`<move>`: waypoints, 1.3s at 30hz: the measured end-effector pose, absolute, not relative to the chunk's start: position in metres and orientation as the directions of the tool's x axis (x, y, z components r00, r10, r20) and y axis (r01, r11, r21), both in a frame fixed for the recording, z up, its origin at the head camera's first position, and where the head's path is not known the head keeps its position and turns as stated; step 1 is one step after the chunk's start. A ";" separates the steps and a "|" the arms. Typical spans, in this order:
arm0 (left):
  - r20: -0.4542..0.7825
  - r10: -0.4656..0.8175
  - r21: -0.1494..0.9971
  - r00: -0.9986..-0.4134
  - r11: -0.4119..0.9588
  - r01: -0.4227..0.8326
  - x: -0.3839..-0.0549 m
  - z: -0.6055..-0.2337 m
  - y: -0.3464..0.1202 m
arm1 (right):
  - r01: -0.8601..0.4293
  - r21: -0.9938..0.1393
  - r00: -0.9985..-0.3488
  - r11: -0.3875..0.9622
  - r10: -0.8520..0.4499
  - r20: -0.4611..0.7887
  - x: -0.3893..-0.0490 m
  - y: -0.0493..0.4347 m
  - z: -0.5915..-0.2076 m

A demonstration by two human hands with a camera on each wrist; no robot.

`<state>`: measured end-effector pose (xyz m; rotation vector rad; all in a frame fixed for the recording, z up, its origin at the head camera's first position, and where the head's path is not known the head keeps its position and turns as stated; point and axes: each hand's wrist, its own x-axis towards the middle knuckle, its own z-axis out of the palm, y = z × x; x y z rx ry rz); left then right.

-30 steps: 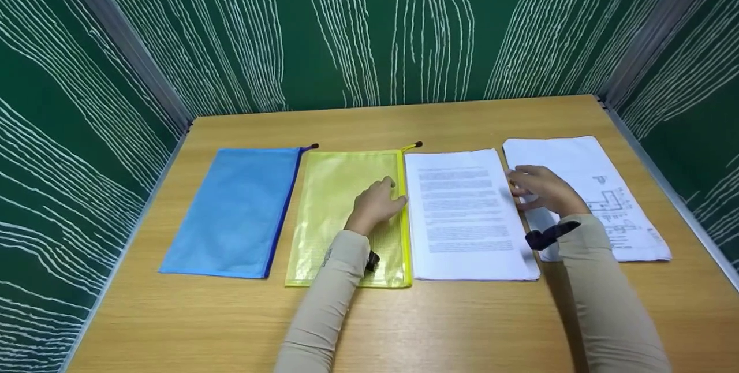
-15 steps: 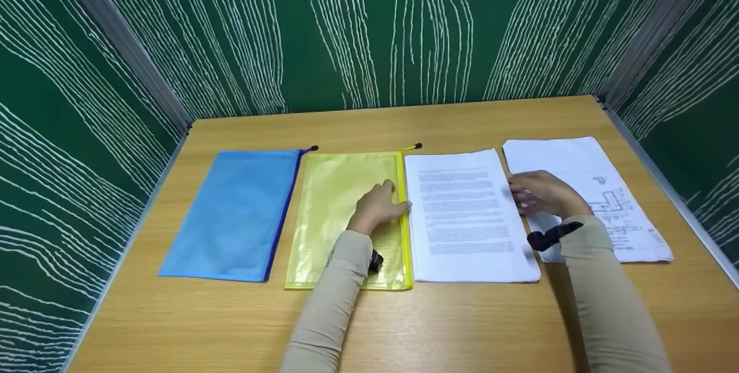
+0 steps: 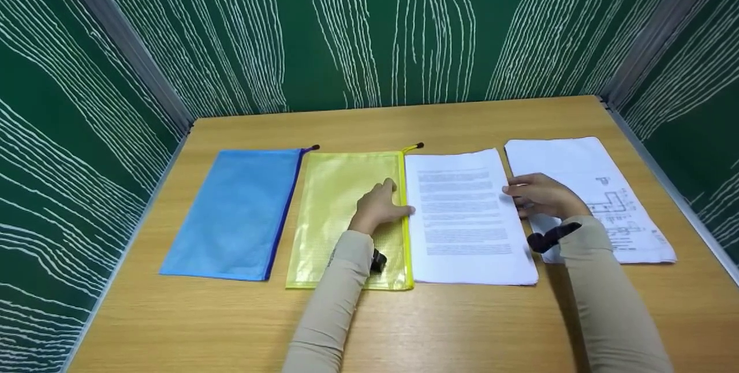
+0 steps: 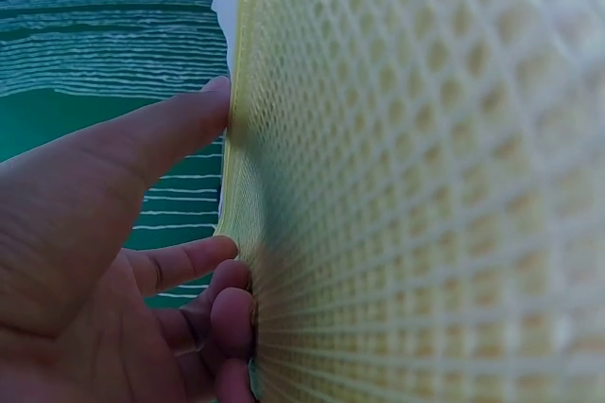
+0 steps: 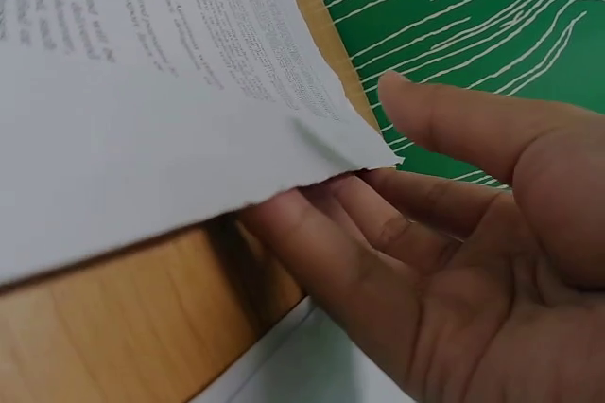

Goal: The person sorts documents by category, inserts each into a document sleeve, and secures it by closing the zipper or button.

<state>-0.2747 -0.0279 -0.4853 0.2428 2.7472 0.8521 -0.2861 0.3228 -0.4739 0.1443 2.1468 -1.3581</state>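
A stack of printed white paper (image 3: 462, 205) lies on the table, its left side along a yellow mesh zip pouch (image 3: 329, 188). My left hand (image 3: 378, 208) rests on the pouch with fingers bent, its thumb stretched to the paper's left edge. In the left wrist view, fingertips (image 4: 233, 318) touch the yellow mesh. At the paper's right side is my right hand (image 3: 548, 195). The right wrist view shows its fingers (image 5: 321, 242) reaching under the sheets' edge, while the thumb (image 5: 406, 105) stands apart above.
A second stack of white paper (image 3: 554, 156), with a line drawing on it, lies under and beyond my right hand. A blue zip pouch (image 3: 236, 211) lies at the left. Green panels (image 3: 381, 32) with white lines border the wooden table (image 3: 462, 327).
My left hand has shifted slightly right and toward me, its thumb now reaching the paper. My right hand has slid slightly toward me, with its thumb now over the paper's right edge.
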 end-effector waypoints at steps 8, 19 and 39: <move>-0.194 0.235 0.559 -0.952 0.824 0.089 -0.275 -0.485 -0.029 | 0.347 -0.809 -0.833 0.474 -0.240 -0.498 -0.283 0.323 -0.478; -0.212 0.247 0.534 -0.946 0.840 0.099 -0.278 -0.484 -0.030 | 0.345 -0.808 -0.843 0.477 -0.222 -0.491 -0.283 0.325 -0.482; -0.225 0.290 0.586 -0.930 0.803 0.108 -0.281 -0.490 -0.035 | 0.346 -0.855 -0.873 0.386 -0.201 -0.444 -0.273 0.332 -0.492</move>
